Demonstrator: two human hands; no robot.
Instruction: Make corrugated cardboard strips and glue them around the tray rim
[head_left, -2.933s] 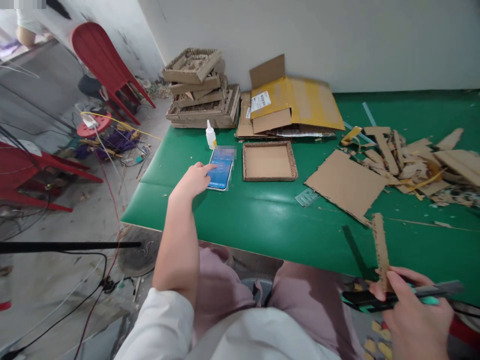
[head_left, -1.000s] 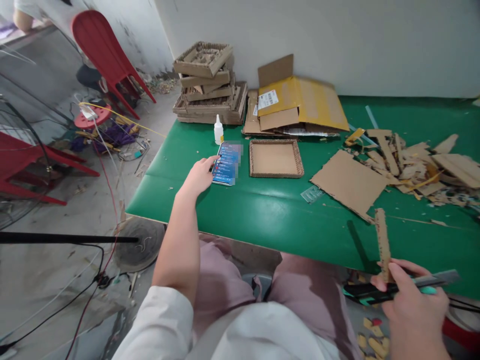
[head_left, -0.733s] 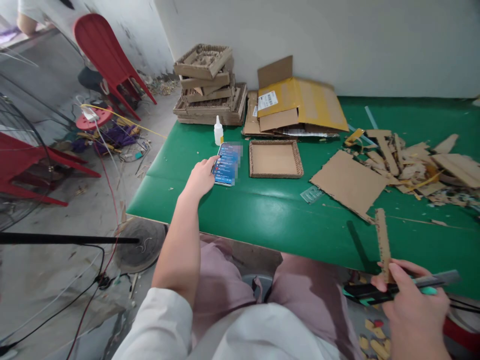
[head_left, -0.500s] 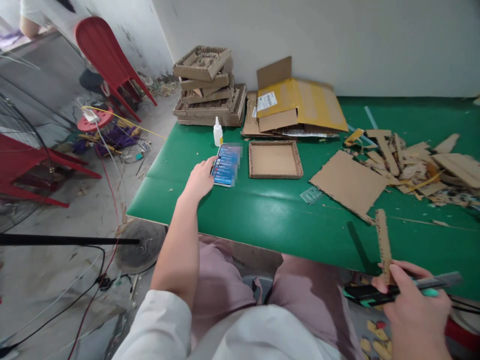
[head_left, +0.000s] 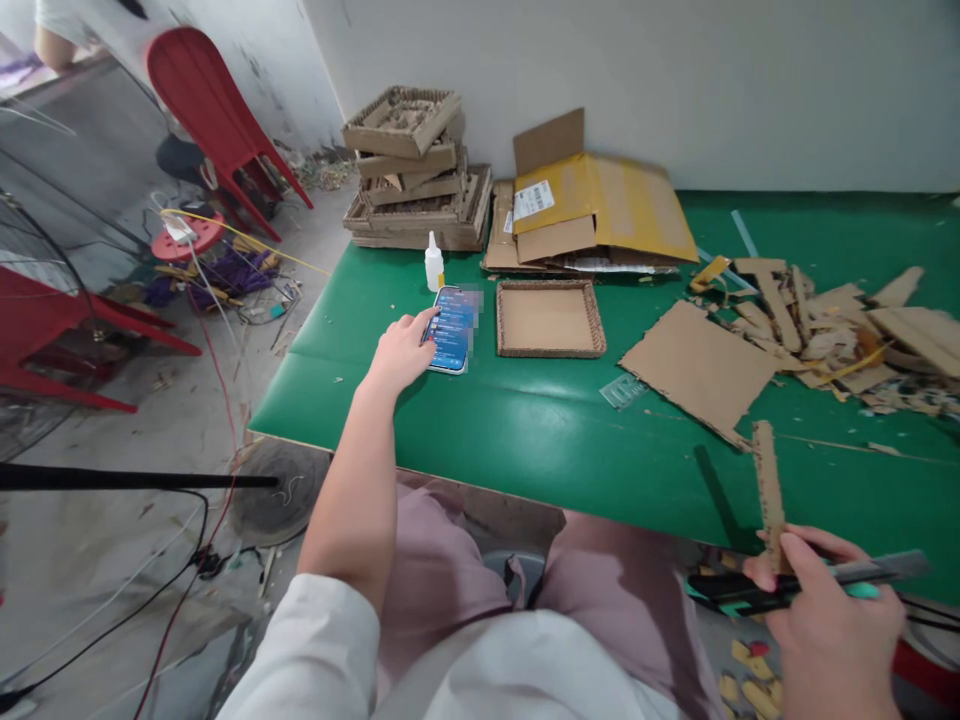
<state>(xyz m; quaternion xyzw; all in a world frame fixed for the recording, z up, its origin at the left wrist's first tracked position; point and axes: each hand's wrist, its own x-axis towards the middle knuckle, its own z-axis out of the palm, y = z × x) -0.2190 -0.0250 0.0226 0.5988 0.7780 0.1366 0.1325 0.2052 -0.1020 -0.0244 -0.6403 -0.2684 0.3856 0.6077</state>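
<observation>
Left hand (head_left: 403, 352) at a phone (head_left: 451, 340), fingers spread; right hand (head_left: 836, 610) closed around a cardboard strip (head_left: 767, 480) and a black-and-green tool (head_left: 731, 590).
The phone lies towards the table's (head_left: 525, 430) left edge, long axis running near to far; its right side is blurred out, and fingers cover part of its left. The strip, at the near edge, points to the far edge, leaning slightly left, lower end hidden by fingers. The tool lies crosswise, its middle covered.
</observation>
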